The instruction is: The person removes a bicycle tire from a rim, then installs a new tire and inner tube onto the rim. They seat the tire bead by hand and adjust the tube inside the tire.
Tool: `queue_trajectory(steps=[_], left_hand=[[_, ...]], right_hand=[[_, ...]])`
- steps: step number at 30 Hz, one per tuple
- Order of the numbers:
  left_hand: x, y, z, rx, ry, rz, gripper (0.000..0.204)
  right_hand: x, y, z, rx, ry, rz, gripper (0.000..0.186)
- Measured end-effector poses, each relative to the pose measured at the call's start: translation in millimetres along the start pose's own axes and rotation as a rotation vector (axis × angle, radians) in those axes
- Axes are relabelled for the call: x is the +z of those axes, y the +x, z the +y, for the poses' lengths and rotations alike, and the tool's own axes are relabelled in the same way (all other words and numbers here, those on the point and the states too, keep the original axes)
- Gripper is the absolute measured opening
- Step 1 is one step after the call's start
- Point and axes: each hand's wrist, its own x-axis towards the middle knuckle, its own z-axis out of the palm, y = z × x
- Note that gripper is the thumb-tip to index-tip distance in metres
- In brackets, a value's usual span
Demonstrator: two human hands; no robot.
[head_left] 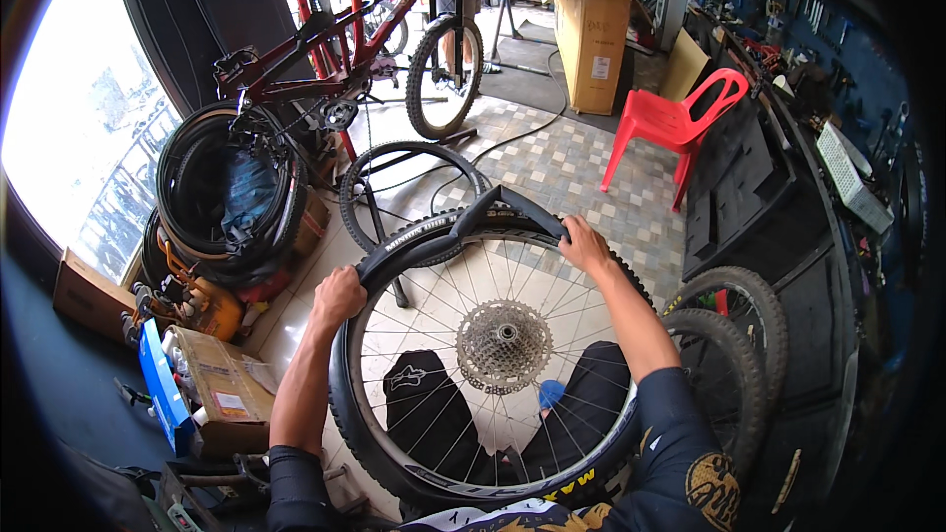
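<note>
A bicycle wheel with a silver rim (362, 365) stands between my legs, leaning toward me. A large cassette (505, 347) sits at its hub. Around the rim goes a black knobbly tire (347, 424) with yellow lettering on its near side. At the wheel's far side a black inner tube (473, 215) bulges out in a peak above the tire. My right hand (588, 244) is closed around the tube right of that peak. On the left, my left hand (340, 296) is closed over the tube and tire edge; its fingertips are hidden.
A red mountain bike (345, 49) stands at the far left, with stacked tires (187, 227) below. Another tire (345, 199) lies beyond my wheel. Cardboard boxes (222, 374) sit at left. A red chair (680, 118), workbench (759, 167) and two wheels (724, 355) are at right.
</note>
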Motion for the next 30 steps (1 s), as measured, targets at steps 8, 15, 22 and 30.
queue_trajectory(steps=[8, 15, 22, 30], left_hand=[[2.2, 2.7, -3.5, -0.007, -0.072, 0.072, 0.030], [3.2, -3.9, -10.5, 0.036, -0.139, 0.137, 0.028], [3.9, -7.9, -9.3, 0.068, -0.111, 0.166, 0.028], [14.6, -14.3, -9.9, -0.062, -0.119, 0.160, 0.033]], right_hand=[[-50.9, -68.6, -5.3, -0.034, -0.176, -0.362, 0.059], [-6.6, -56.4, -12.5, -0.026, -0.117, -0.147, 0.051], [46.1, -1.2, -22.8, -0.086, -0.259, 0.142, 0.070], [-2.8, -8.0, 35.9, 0.137, 0.235, -0.084, 0.050]])
